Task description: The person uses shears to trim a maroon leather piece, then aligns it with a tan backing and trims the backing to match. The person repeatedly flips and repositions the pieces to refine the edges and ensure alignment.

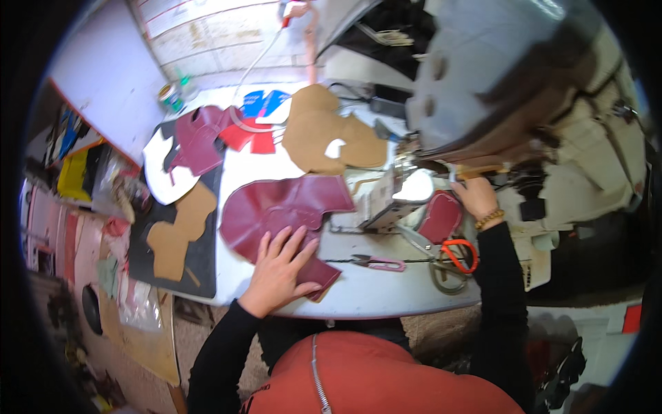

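My left hand (279, 268) lies flat with fingers spread on a burgundy leather piece (276, 203) on the white table. A stitched seam and a curved edge show on the piece. At the right, my right hand (476, 196) reaches to the underside of the sewing machine (507, 83), its fingers curled by a metal part; what they hold is hidden. Below that hand lie a small burgundy leather piece (440, 217) and scissors with orange handles (460, 256). Thread snips with a pink handle (383, 263) rest between my hands.
Tan pattern pieces (314, 131) lie at the back, with another tan piece (169, 252) on a dark mat (200, 265) at left. More burgundy leather (200, 141), red pieces (262, 141) and a can (170, 99) stand or lie farther back. The table's front edge (358, 310) is near my body.
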{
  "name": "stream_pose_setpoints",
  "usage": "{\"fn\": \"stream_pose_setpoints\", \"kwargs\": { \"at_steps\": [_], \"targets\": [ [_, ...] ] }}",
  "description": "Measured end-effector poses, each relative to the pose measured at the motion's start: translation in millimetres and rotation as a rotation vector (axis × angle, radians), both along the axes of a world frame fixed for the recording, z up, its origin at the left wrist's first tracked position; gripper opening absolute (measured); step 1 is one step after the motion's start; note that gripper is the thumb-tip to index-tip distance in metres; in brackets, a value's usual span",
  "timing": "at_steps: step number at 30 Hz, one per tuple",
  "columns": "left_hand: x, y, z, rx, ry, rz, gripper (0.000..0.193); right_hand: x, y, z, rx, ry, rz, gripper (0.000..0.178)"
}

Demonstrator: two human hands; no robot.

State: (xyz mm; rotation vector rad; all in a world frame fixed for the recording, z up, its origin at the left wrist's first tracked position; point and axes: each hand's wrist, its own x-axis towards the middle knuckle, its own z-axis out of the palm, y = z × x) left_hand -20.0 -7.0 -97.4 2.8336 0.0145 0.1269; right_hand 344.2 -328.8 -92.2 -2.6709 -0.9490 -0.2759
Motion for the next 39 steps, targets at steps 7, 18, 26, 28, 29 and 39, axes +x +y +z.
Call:
{"fn": "stream_pose_setpoints", "kwargs": {
  "at_steps": [7, 18, 26, 28, 29, 39],
  "targets": [
    [-14.1, -28.9, -12.5, 0.004, -0.058, 0.187, 0.084, -12.3, 11.5, 6.3, 0.002, -0.083, -0.081, 0.019],
    [-9.7, 2.1, -7.0, 0.135, -0.037, 0.132, 0.064, -219.2, 27.0, 71.0, 1.104, 1.284, 0.033, 0.014],
    [-18.2, -53.0, -17.1, -0.031, -0.044, -0.085, 0.072, -243.8, 52.5, 10.3, 1.131, 1.747, -0.186, 0.018],
    [-26.6, -45.8, -18.4, -0.022, -0.039, -0.103, 0.072, -245.3, 52.0, 3.8, 1.090, 1.774, -0.189, 0.021],
    [-30.7, -41.6, -18.2, -0.021, -0.051, -0.114, 0.072, -247.3, 52.5, 1.0, 1.091, 1.780, -0.207, 0.022],
    [-41.7, -59.6, 4.4, -1.060, -0.060, 0.193, 0.046, -262.5, 68.1, -12.4, 1.163, 1.937, -0.024, 0.021]
  ]
}}
